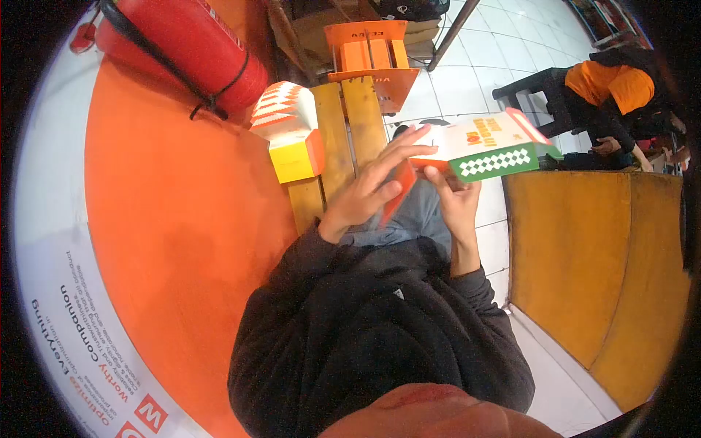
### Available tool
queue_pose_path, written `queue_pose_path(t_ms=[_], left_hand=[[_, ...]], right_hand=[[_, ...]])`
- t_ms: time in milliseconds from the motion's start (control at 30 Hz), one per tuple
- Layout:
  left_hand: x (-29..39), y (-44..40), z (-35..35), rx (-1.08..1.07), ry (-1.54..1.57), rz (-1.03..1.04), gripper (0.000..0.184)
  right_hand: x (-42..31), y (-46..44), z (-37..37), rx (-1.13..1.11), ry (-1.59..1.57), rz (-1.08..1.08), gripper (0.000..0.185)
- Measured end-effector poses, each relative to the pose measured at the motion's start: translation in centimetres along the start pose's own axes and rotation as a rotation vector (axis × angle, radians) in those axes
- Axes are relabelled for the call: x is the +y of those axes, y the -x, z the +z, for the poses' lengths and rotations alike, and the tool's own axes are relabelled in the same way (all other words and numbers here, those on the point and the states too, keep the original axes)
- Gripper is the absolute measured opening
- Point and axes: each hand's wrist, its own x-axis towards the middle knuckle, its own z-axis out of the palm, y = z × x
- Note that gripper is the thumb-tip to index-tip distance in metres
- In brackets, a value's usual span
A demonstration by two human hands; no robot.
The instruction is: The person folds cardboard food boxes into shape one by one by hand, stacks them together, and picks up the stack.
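A printed carton [491, 142], white on top with a green side of white diamonds, is held up in front of my body. My left hand [376, 179] has its fingers spread, the fingertips on the carton's near end beside a red-orange flap [399, 191]. Under that same end, my right hand [454, 204] pinches the carton between thumb and fingers. Another carton [296, 157], yellow and orange with a patterned raised lid, stands on the wooden bench [332, 120] to the left.
A red fire extinguisher [191, 52] is at the upper left by the orange wall [175, 219]. An orange rack [369, 58] stands beyond the bench. A wooden table [573, 263] is at the right; behind it sits a person in black and orange [621, 84].
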Motion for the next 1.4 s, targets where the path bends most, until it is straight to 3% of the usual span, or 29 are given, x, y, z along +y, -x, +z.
queue_pose_path(t_ms=[133, 233, 300, 333, 367, 400, 433, 533, 667, 767, 800, 933, 1133, 1233, 1267, 1367, 1400], left_hand=[[-3.2, -0.5, 3.4, 0.448, 0.071, 0.110, 0.022], [-2.7, 0.1, 4.4, 0.397, 0.078, -0.034, 0.025], [-2.2, 0.3, 3.9, 0.330, -0.220, 0.076, 0.016], [-1.1, 0.1, 3.5, 0.290, -0.436, 0.167, 0.017], [-0.5, 0.0, 3.3, 0.244, -0.649, 0.261, 0.020], [-1.2, 0.5, 3.4, 0.115, -0.793, 0.328, 0.035], [-1.6, 0.4, 3.4, 0.000, -0.870, 0.316, 0.039], [-3.6, 0.0, 3.5, -0.299, -1.008, 0.218, 0.051], [-6.3, 0.6, 3.1, -0.321, -1.017, 0.133, 0.045], [-6.2, 0.5, 2.9, -0.359, -1.060, 0.101, 0.036], [-6.3, 0.5, 3.0, -0.355, -1.058, 0.108, 0.034], [-6.1, 0.5, 3.4, -0.358, -1.078, 0.137, 0.029], [-7.0, 1.0, 3.5, -0.415, -1.093, 0.183, 0.034], [-7.4, 1.8, 3.8, -0.375, -1.118, 0.252, 0.038], [-7.5, 1.9, 3.9, -0.341, -1.136, 0.296, 0.040], [-5.1, 1.8, 4.3, -0.271, -1.032, 0.186, 0.047], [-4.2, 1.5, 4.3, -0.284, -1.036, 0.151, 0.049]], right_hand=[[-0.2, 0.7, 0.6, -0.101, 0.084, -0.041, 0.025], [-1.4, 0.4, -0.3, -0.132, 0.288, -0.005, 0.018], [-3.2, 0.1, -1.9, -0.155, 0.422, 0.010, 0.016], [-4.8, -0.6, -3.5, -0.353, 0.664, 0.170, 0.016], [-3.4, -0.8, -5.3, -0.466, 0.588, 0.037, 0.017], [-4.4, -1.4, -6.0, -0.600, 0.754, 0.071, 0.018], [-5.4, -1.8, -6.6, -0.736, 0.919, 0.110, 0.019], [-2.0, -1.9, -8.6, -0.757, 0.916, -0.055, 0.019], [-2.6, -0.3, -6.9, -0.404, 0.817, 0.291, 0.017], [-1.5, 1.5, -6.6, -0.242, 0.867, 0.049, 0.017], [-1.1, 1.9, -6.6, -0.249, 0.947, 0.059, 0.019], [2.1, 2.9, -7.0, -0.109, 1.050, -0.545, 0.020], [2.1, 2.7, -7.0, -0.198, 1.108, -0.201, 0.017], [2.4, 1.3, -8.5, -0.265, 0.589, 0.266, 0.019], [2.1, 1.0, -8.9, -0.270, 0.355, 0.325, 0.027], [-0.6, -0.2, -8.9, -0.390, 0.322, 0.505, 0.035], [-0.5, -0.1, -8.4, -0.409, 0.404, 0.431, 0.040]])
